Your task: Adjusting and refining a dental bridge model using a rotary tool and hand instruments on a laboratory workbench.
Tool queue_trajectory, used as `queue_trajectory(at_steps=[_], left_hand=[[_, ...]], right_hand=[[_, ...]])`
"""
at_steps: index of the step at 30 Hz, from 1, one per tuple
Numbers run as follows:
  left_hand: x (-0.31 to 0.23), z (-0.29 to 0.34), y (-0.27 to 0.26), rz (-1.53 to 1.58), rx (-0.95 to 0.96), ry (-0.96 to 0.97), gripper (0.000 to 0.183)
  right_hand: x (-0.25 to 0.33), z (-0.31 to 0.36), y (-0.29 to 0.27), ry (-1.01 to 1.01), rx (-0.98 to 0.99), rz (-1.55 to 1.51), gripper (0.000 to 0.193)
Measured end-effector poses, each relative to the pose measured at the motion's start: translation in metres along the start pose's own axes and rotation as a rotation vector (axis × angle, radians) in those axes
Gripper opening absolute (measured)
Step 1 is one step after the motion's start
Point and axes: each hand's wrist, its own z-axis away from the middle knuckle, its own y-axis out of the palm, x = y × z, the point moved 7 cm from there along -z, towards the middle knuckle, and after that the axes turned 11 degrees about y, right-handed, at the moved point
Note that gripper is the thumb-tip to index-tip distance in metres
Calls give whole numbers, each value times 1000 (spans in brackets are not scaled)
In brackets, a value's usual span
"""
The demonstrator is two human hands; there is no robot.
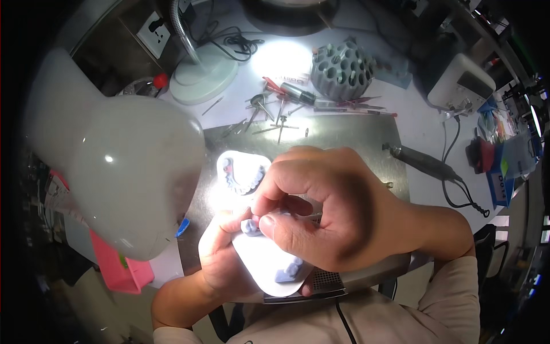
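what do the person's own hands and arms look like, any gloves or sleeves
The left hand and right hand are both ungloved. The forearms are bare, with no watch or bracelet showing. Plain pale beige sleeves end near the elbows; only a small part of the left one shows, at the lower edge.

- Far middle: a line of dark printed lettering on a white piece.
- Right: large black characters on the side of a blue box.
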Motion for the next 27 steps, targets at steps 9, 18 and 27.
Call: queue_trajectory(at_steps=[9,18,27], left_hand=[[5,-1,-10,0,-42,4,67],[8,-4,-4,135,-126,34,73],[10,-4,-10,30,-171,-30,72]], right_hand=[[-24,1,10,121,122,-18,8],[-9,10,-1,-90,107,118,12],[-61,73,-65,233,-57,1037,17]])
